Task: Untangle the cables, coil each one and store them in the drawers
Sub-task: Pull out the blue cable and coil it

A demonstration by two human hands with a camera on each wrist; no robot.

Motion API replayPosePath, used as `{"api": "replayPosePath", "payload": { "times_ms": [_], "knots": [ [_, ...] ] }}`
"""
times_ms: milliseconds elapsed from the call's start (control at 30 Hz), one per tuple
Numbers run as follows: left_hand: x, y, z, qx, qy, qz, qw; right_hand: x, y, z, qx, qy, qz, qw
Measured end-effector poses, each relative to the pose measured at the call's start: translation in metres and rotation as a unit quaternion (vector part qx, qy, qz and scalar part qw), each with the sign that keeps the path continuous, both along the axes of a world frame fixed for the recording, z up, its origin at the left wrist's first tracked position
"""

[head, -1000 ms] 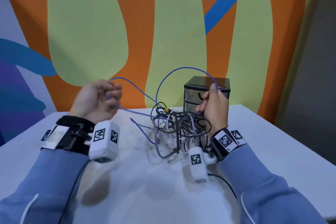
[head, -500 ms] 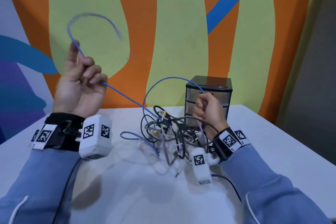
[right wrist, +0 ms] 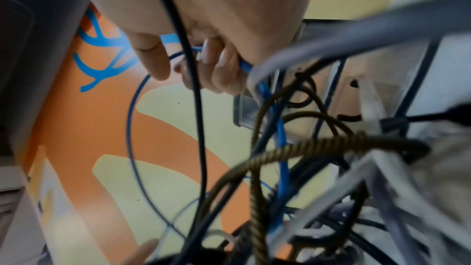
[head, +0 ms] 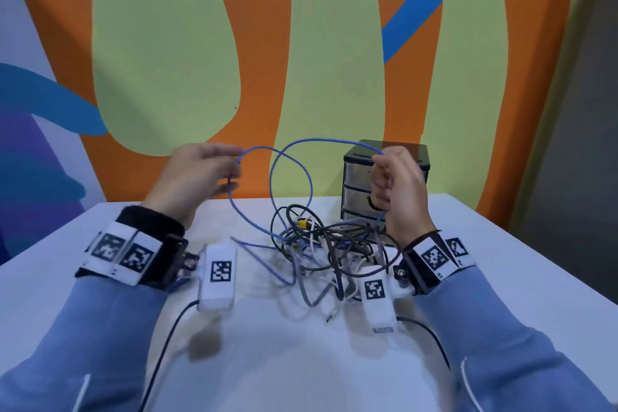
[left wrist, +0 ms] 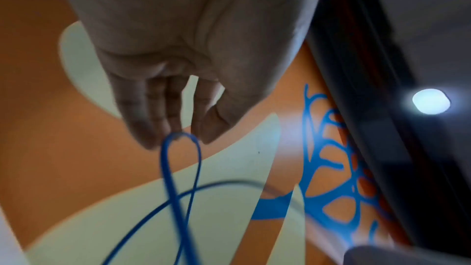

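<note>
A thin blue cable (head: 309,177) rises in two loops out of a tangle of cables (head: 331,244) on the white table (head: 100,244). My left hand (head: 200,174) pinches one bend of it at the fingertips (left wrist: 175,134), raised above the table's left side. My right hand (head: 398,187) grips the other stretch of the blue cable (right wrist: 132,120) in a fist in front of the small drawer unit (head: 388,184). In the right wrist view, black, grey and braided brown cables (right wrist: 254,168) hang below the fist.
The black-framed drawer unit with clear drawers stands at the table's back, against the orange and green painted wall (head: 334,60). Its drawers look closed. A black lead (head: 431,338) runs off the near right of the table. Wrist cameras (head: 217,273) hang under both forearms.
My left hand has come down from high on the left and moved right toward the tangle, still pinching the blue cable. The right hand has risen a little, keeping its grip.
</note>
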State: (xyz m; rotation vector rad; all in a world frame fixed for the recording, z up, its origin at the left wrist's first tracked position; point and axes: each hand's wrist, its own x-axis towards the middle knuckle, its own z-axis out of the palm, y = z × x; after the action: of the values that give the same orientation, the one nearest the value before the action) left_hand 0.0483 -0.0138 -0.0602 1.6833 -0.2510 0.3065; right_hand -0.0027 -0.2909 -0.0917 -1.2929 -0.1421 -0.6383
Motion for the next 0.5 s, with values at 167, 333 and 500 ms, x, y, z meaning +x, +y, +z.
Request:
{"api": "replayPosePath", "payload": {
  "times_ms": [167, 333, 500],
  "knots": [
    [-0.029, -0.017, 0.008, 0.197, -0.277, 0.024, 0.94, -0.016, 0.018, 0.011, -0.098, -0.055, 0.105, 0.988],
    [-0.063, -0.049, 0.01, 0.258, -0.368, -0.088, 0.889, -0.021, 0.038, 0.002, -0.209, -0.095, 0.148, 0.962],
    [-0.059, -0.051, 0.01, 0.369, -0.363, -0.034, 0.855, -0.022, 0.05, -0.005, -0.231, -0.077, 0.208, 0.947]
  ]
}}
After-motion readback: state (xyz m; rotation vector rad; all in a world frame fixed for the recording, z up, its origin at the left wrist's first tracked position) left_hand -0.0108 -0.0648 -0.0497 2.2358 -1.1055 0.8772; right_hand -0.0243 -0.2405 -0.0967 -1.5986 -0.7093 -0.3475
